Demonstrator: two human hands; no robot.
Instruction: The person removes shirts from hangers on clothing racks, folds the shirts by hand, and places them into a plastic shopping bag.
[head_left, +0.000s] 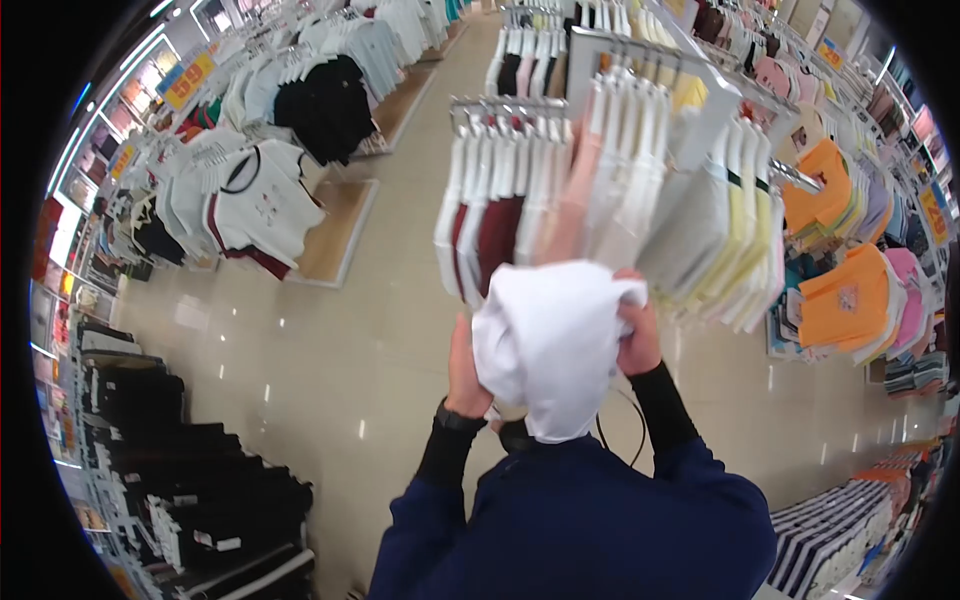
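Observation:
A bunched white fabric garment (550, 340) is held up in front of my chest; its exact kind is hidden by the folds. My right hand (640, 335) is closed on its upper right edge, with the fingers partly behind the cloth. On the other side, my left hand (466, 372) presses against the garment's left edge, most of its fingers hidden behind it. Just beyond the cloth hang white hangers with dark red garments (500, 235), pale pink garments (572, 200) and grey and yellow garments (700, 225).
Black folded clothes (215, 490) are stacked at lower left. A low wooden platform (335, 235) stands under white shirts (265, 195) on the left. Orange shirts (845, 300) hang at the right, striped garments (835, 525) below them. Shiny tiled floor (390, 290) runs between the racks.

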